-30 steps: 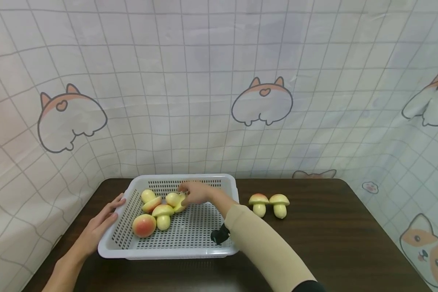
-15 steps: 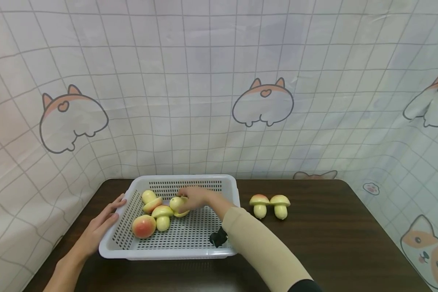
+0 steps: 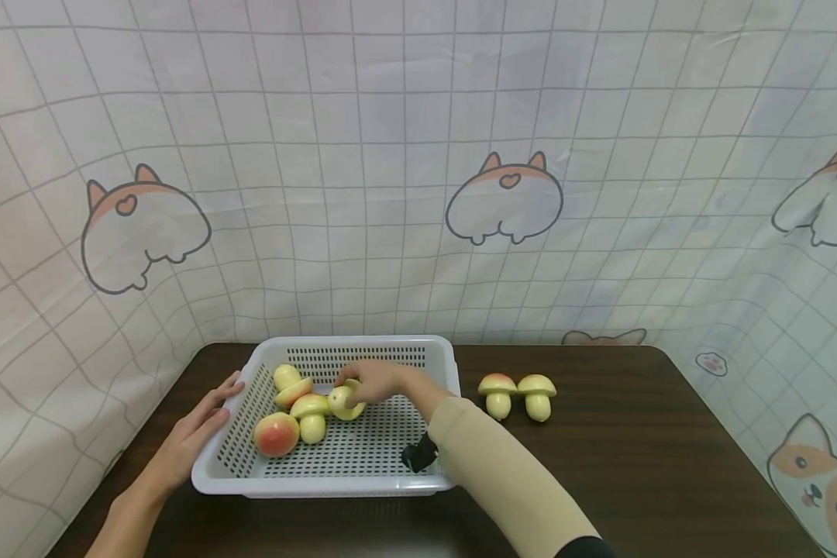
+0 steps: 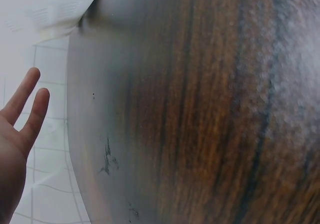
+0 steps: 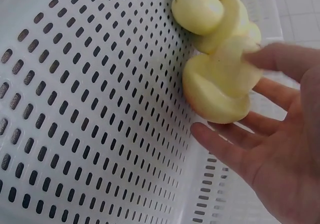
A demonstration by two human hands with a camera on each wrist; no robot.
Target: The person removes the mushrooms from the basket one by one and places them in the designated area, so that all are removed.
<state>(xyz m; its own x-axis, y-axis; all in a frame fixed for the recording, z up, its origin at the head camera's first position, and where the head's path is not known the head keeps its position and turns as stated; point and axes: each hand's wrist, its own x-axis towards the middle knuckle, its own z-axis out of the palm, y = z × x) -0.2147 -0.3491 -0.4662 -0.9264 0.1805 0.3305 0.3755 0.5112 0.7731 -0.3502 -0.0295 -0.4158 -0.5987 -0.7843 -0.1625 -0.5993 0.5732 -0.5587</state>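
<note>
Inside the white perforated basket [image 3: 321,487], my right hand [image 3: 377,378] holds a yellow toy mushroom. Up close in the right wrist view, the thumb lies on the stem of this mushroom [image 5: 215,97] and the fingers curl behind its cap. To its left are another mushroom [image 3: 311,426], a tipped mushroom [image 3: 289,384] and a rounded red-and-yellow piece [image 3: 277,434]. My left hand [image 3: 184,446] rests with extended fingers against the basket's left rim. Only part of the left hand [image 4: 15,149] shows in the left wrist view.
Two more toy mushrooms, one [image 3: 497,394] beside the other [image 3: 537,395], lie on the dark wooden table [image 3: 614,449] right of the basket. A black object [image 3: 418,453] is at my right wrist. A white grid-patterned cloth [image 3: 390,194] hangs behind the table.
The mushroom in my right hand has turned, its stem end now facing more toward me, and shifted slightly right and nearer. My left hand stays at the rim.
</note>
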